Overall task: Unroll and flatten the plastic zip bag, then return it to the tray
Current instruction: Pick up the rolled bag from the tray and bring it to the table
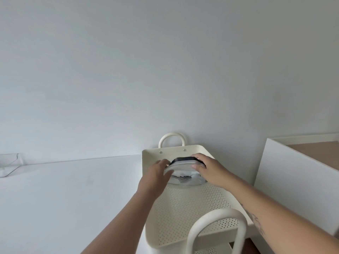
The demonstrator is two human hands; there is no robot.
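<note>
Head view: the rolled clear plastic zip bag with dark and striped contents point(185, 168) sits at the far end of the cream perforated metal tray with loop handles point(192, 208), close under the far handle. Its long axis runs left to right across the tray, square to both forearms. Whether it rests on the tray floor or is already lifted slightly, I cannot tell.

Both hands reach it from the near side, 1 at each end. The left hand point(156, 176) comes in from the left over the white table point(64, 198); its fingers curl partly closed around the bag's left end, touching it. The right hand point(211, 170) lies over the right end, fingers bent down across the top edge, thumb tucked toward the near face. Neither hand is flat or fully closed; each looks like a loose end-grip.

Both hands are equally near. Judgement: the coming move depends on this 2-ended hold, since pulling the roll toward the open near part of the tray gives room to unroll it along the tray's length.
</note>
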